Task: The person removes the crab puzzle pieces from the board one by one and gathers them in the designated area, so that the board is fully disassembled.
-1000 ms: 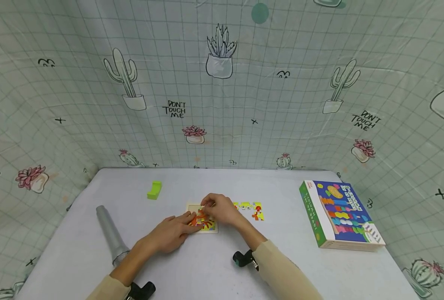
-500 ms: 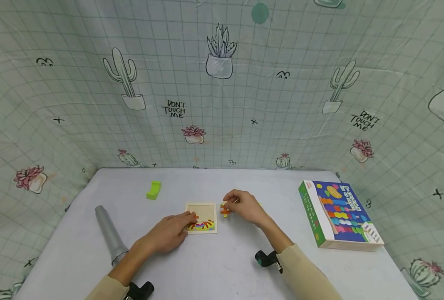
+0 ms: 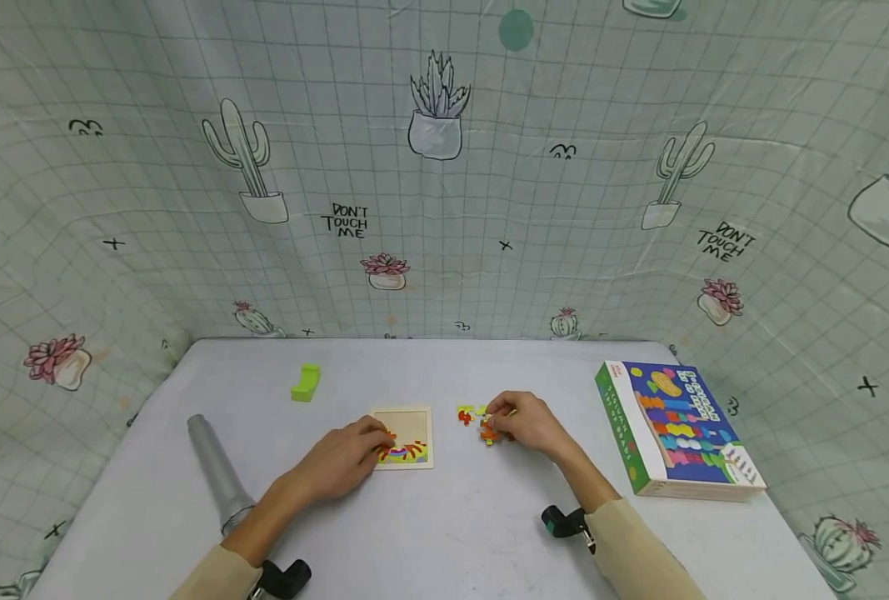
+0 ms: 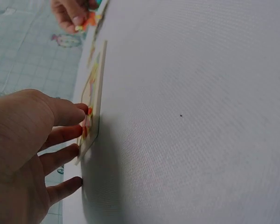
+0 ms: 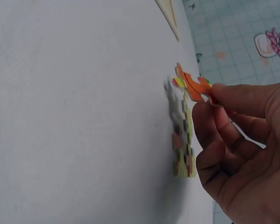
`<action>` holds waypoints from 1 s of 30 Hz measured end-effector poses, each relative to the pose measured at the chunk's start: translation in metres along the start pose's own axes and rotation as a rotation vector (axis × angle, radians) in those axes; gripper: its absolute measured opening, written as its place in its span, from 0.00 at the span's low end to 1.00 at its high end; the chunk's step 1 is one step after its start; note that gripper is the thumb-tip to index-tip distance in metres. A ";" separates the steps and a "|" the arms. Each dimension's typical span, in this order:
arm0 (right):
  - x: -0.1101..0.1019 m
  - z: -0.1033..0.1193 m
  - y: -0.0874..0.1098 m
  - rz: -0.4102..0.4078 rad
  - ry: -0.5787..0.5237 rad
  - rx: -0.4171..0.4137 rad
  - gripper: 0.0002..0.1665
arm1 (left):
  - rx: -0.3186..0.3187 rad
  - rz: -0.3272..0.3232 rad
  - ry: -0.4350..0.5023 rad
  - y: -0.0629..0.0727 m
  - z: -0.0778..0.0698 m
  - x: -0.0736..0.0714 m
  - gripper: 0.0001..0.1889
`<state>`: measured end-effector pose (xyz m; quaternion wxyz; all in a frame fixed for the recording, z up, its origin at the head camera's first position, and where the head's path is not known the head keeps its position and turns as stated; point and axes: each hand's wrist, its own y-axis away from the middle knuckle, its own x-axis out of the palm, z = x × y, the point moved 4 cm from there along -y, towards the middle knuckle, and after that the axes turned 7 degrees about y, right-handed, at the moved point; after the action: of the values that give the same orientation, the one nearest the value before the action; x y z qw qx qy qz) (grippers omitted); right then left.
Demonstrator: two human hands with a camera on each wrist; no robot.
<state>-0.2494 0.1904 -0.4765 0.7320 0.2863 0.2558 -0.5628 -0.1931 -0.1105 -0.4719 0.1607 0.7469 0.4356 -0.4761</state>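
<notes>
My right hand (image 3: 525, 421) pinches an orange puzzle piece (image 5: 195, 87) with green and yellow bits between thumb and fingers, raised above the tabletop in the right wrist view. Beneath and beside it lie joined puzzle pieces (image 5: 182, 158), partly covered by the hand in the head view. My left hand (image 3: 342, 460) is at the left side of a square wooden puzzle frame (image 3: 427, 437), fingers spread and fingertips at its left edge in the left wrist view. A colourful strip of pieces (image 3: 407, 452) fills the lower part of the frame; bare wood shows above.
A grey cylinder (image 3: 217, 471) lies beside the left forearm. A lime-green block (image 3: 306, 383) sits toward the back left. At the right of the white table (image 3: 444, 533) lies a blue and green game box (image 3: 684, 429). A patterned cloth (image 3: 444, 208) hangs behind.
The right hand has lifted an orange piece out of the frame and carried it rightward to the loose pieces. The left hand has stayed at the frame, its fingers drawn back slightly.
</notes>
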 end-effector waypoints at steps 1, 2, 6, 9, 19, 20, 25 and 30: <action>0.000 -0.002 0.000 -0.001 0.004 0.005 0.06 | -0.008 0.000 0.001 -0.001 0.001 0.000 0.12; 0.000 -0.004 0.000 -0.005 0.009 0.012 0.05 | -0.020 0.001 0.002 -0.001 0.002 0.000 0.12; -0.001 -0.008 0.000 -0.029 0.043 0.016 0.04 | -0.100 0.000 0.031 -0.004 0.005 -0.001 0.11; 0.000 -0.010 -0.001 -0.037 0.072 0.018 0.03 | -0.151 -0.015 0.064 -0.006 0.008 -0.001 0.10; 0.003 -0.015 -0.007 -0.039 0.137 -0.011 0.02 | -0.198 -0.082 0.140 -0.013 0.012 0.005 0.12; 0.003 -0.015 -0.007 -0.039 0.139 -0.014 0.02 | -0.203 -0.091 0.142 -0.013 0.012 0.006 0.12; 0.003 -0.012 -0.007 -0.032 0.131 -0.037 0.02 | -0.237 -0.135 0.147 -0.014 0.013 0.007 0.11; 0.004 -0.013 -0.008 -0.041 0.168 -0.033 0.02 | -0.266 -0.162 0.121 -0.015 0.013 0.005 0.10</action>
<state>-0.2564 0.1950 -0.4894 0.7011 0.3150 0.3314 -0.5472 -0.2121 -0.1080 -0.4802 0.1925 0.7088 0.5624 -0.3797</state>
